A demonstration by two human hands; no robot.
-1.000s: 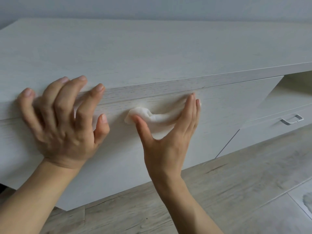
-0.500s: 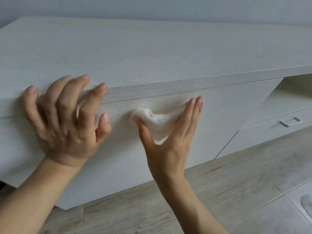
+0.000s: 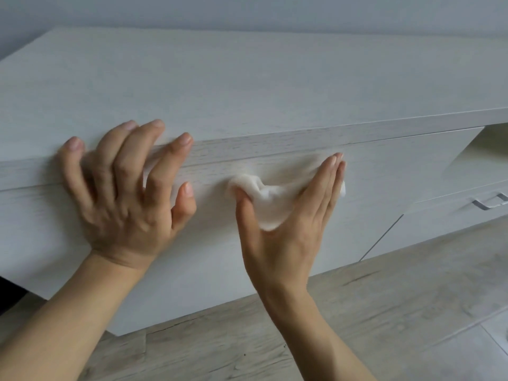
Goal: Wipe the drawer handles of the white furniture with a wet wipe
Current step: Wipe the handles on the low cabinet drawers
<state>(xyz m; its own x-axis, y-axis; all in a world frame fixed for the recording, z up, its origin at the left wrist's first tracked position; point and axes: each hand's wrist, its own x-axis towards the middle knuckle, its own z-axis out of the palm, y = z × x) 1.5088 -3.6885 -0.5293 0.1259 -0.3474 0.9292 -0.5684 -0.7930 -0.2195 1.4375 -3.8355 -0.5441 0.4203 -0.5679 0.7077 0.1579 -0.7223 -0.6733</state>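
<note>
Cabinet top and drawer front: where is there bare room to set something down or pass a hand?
The cabinet top is bare from the wall to its front edge, except where the left hand grips that edge. The drawer front is crowded between that hand and the right hand pressing the wet wipe; it is free rightward toward the metal handle.

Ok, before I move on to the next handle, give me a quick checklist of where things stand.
1. Wipe in right hand: ok, pinched between thumb and fingers.
2. Wipe on the drawer front: ok.
3. Handle under the wipe: cannot tell, it is covered.
4. Left hand bracing on the top edge: ok.
5. Next handle in view at right: ok, untouched.
6. This handle clean: cannot tell.
</note>
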